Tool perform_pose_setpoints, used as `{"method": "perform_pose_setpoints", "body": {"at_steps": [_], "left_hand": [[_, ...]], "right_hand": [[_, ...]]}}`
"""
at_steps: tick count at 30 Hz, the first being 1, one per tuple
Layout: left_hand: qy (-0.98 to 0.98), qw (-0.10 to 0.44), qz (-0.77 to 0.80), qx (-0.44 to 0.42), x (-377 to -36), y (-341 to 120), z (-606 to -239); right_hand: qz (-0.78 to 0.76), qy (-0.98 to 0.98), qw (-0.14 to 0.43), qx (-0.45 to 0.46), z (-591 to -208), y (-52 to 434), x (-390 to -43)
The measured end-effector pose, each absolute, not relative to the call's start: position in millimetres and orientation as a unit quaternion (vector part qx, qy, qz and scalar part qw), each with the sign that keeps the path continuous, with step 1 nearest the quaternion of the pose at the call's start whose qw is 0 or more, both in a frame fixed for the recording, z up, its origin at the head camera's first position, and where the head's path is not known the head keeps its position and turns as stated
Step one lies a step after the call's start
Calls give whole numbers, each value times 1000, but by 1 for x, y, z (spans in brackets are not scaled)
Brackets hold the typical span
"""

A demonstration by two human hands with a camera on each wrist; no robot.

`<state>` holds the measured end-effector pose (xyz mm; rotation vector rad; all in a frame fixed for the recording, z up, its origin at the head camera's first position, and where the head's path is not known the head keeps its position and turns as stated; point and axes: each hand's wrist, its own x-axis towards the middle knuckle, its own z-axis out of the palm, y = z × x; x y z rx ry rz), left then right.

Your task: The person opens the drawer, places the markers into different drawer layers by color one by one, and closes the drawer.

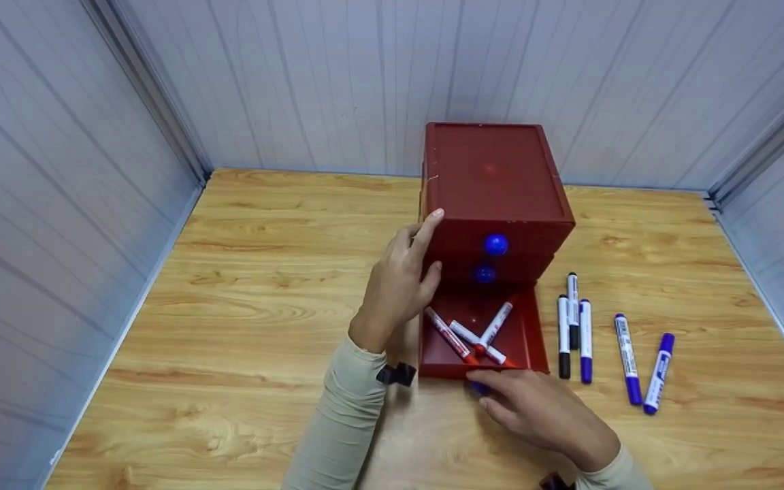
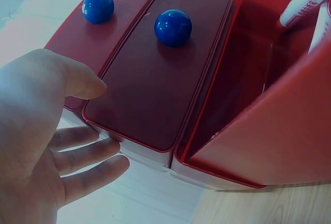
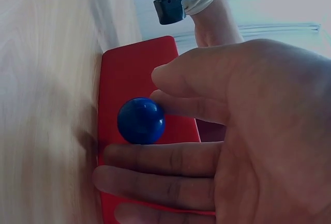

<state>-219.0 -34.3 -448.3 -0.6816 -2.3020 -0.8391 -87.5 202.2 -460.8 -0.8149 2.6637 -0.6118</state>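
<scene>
Jutting from a red cabinet point(image 1: 491, 170) near the middle of the back edge of the surface point(image 1: 263, 306), the bottom drawer point(image 1: 525, 340) is pulled out. Inside lie three red-ended markers point(image 1: 448, 335): one along the left wall, two crossing toward the front edge. The two upper drawers point(image 1: 531, 238), each with a blue ball knob point(image 1: 496, 244), are closed. The right hand point(image 1: 535, 405) is at the bottom drawer's front, fingers fairly straight around its knob point(image 3: 140, 121), not curled round it. The left hand point(image 1: 399, 282), fingers extended, lies along the cabinet's front left edge. Toward the surface's right edge lie two black-ended markers point(image 1: 563, 333) and three blue-ended ones point(image 1: 628, 358).
</scene>
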Motion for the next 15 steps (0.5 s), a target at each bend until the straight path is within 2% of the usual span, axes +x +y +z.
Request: {"method": "perform_pose_setpoints", "body": {"at_steps": [8, 15], "left_hand": [[-864, 293, -317, -258, -218, -35, -448], [-864, 295, -315, -258, -219, -35, -448]], "right_hand": [[-217, 924, 125, -288, -462, 202, -88], [-203, 929, 72, -300, -462, 201, -91]]}}
